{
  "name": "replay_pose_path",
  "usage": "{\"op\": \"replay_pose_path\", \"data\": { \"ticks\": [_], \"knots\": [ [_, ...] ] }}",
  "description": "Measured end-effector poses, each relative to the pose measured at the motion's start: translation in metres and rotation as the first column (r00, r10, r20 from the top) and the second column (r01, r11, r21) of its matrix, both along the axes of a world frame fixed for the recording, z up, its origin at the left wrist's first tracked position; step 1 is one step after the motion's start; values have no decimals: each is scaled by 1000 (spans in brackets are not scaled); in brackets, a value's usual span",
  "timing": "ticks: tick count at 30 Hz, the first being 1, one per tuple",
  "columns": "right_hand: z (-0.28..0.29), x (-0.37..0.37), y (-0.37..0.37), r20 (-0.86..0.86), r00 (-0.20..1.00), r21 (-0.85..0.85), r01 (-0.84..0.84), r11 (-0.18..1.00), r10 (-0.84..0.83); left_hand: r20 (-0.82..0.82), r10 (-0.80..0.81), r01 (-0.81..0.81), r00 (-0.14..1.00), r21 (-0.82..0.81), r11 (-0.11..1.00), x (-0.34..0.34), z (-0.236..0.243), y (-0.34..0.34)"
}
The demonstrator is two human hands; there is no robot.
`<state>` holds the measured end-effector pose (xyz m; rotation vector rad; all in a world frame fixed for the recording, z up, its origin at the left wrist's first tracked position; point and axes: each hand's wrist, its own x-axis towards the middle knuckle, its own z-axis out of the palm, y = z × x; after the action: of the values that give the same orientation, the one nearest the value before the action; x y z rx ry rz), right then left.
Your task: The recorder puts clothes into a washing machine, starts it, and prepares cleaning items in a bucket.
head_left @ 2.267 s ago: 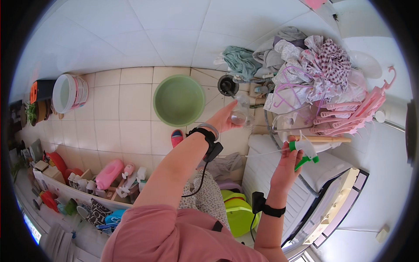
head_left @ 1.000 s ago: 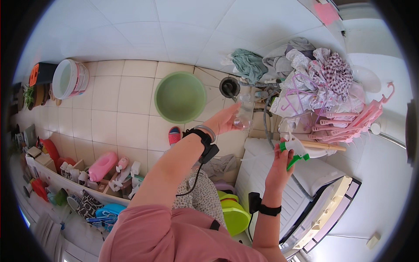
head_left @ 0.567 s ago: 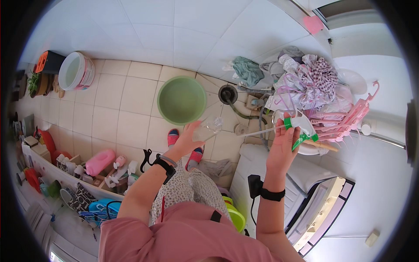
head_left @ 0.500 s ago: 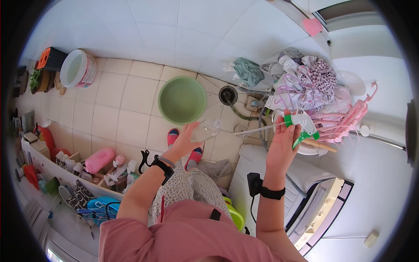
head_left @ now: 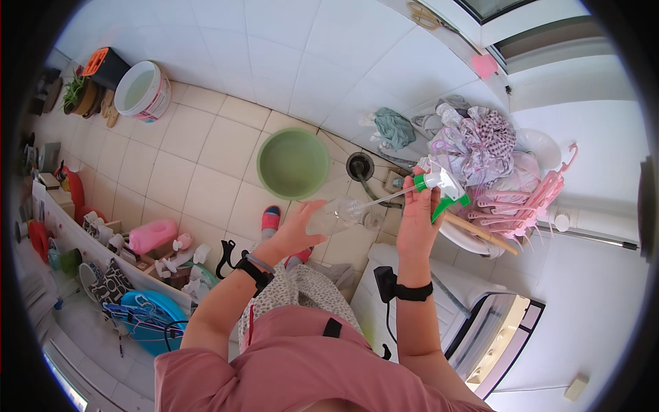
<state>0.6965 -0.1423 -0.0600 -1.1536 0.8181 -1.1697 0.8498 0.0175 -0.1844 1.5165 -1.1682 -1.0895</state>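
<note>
Wrapped round a clear plastic bottle is my left hand, and the bottle's neck points right. My right hand grips a white and green trigger spray head, its trigger hanging over the right side of the hand. From the spray head a thin dip tube runs left to the bottle mouth. Its tip seems to be at or just inside the opening; the clear plastic makes this hard to tell. Both hands are above the tiled floor, in front of my body.
A green basin sits on the floor beyond the bottle, by a black drain pipe. A white bucket stands far left. Pink hangers and bundled laundry are at right, above a washing machine. A cluttered shelf runs along the left.
The spray head has moved left and slightly up, bringing its tube to the bottle mouth. The bottle has shifted slightly right. The whole view has turned a little.
</note>
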Motion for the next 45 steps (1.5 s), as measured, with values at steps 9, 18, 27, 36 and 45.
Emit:
{"op": "replay_pose_path", "data": {
  "ticks": [9, 18, 27, 36, 45],
  "knots": [
    [5, -7, 24, -78, 948, 98, -300, 949, 308, -204, -65, 46, 977, -99, 994, -10, 56, -7],
    [26, -25, 15, 169, 862, 236, -506, 830, 478, -842, -214, 301, 494, -66, 951, -23, 89, -4],
    [33, -23, 20, -107, 937, 148, -315, 937, 332, 22, 114, -106, 993, -221, 970, -48, 109, -3],
    [33, -15, 38, -101, 854, 168, -490, 855, 510, -141, 245, -266, 959, -153, 952, -66, 103, 38],
    [24, 15, 58, -54, 736, 262, -641, 721, 674, -12, 387, -385, 922, -131, 913, -58, 106, 86]
  ]
}}
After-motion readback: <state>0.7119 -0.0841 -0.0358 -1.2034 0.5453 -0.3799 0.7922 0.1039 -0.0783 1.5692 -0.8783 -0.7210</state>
